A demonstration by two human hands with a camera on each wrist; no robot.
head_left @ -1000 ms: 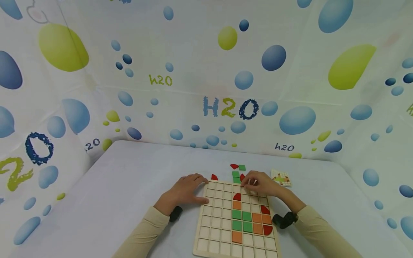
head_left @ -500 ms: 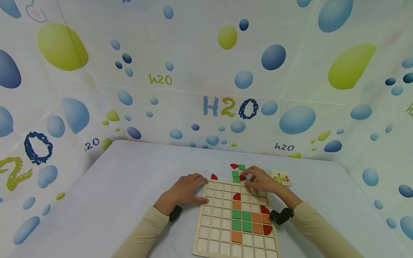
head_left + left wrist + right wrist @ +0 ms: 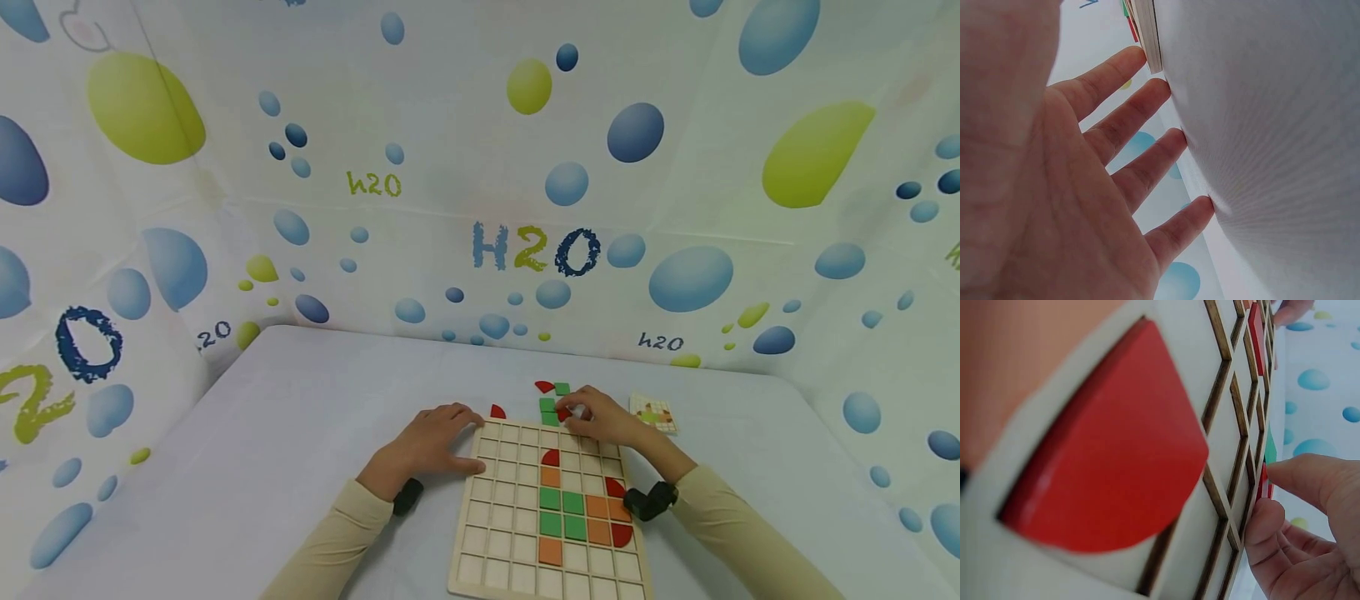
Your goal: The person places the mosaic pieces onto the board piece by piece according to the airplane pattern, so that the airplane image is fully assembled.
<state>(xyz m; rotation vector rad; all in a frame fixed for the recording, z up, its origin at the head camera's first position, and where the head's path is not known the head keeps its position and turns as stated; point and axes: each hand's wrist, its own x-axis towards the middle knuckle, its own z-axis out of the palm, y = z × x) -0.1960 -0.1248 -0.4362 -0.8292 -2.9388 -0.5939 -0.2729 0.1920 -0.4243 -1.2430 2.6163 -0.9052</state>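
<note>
A wooden grid board point(image 3: 495, 517) lies on the table, with green, orange and red tiles in some of its cells. My left hand point(image 3: 431, 440) rests at the board's left edge, fingers spread, thumb at the rim; the left wrist view shows its fingertips point(image 3: 1175, 137) down on the white cloth. Just beyond the board's far edge, my right hand point(image 3: 606, 417) pinches a red quarter-circle tile point(image 3: 564, 413) between thumb and fingers. The right wrist view shows that red tile point(image 3: 1264, 487) between the fingertips, mostly hidden behind the board's rim.
Past the far edge lie green square tiles point(image 3: 547, 405) and another red quarter-circle point(image 3: 544, 387). One more red tile point(image 3: 498, 412) sits behind the board's far left corner. A small patterned card point(image 3: 653, 413) lies to the right. Printed curtains surround the table.
My right hand has moved slightly away from me, from above the board's far edge to the red tile behind it, and its fingers have closed on that tile. The left hand stays put.
</note>
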